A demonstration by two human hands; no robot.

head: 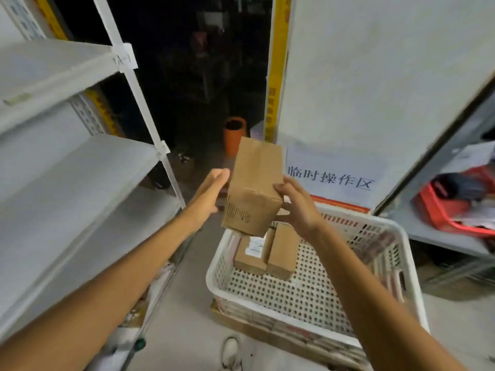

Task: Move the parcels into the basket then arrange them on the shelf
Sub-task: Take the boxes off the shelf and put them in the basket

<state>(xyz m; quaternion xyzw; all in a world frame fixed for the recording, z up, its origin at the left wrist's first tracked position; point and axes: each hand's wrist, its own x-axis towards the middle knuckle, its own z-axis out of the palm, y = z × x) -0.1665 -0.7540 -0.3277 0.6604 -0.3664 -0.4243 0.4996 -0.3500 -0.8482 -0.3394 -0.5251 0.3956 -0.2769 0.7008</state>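
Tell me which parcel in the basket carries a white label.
The left parcel in the white basket: its top bears a white label; the right parcel beside it shows only plain brown cardboard.

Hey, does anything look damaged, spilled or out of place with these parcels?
Nothing stands out. The brown cardboard box, held tilted in the right hand, looks undamaged. Two smaller brown cardboard parcels sit neatly side by side in the white perforated plastic basket.
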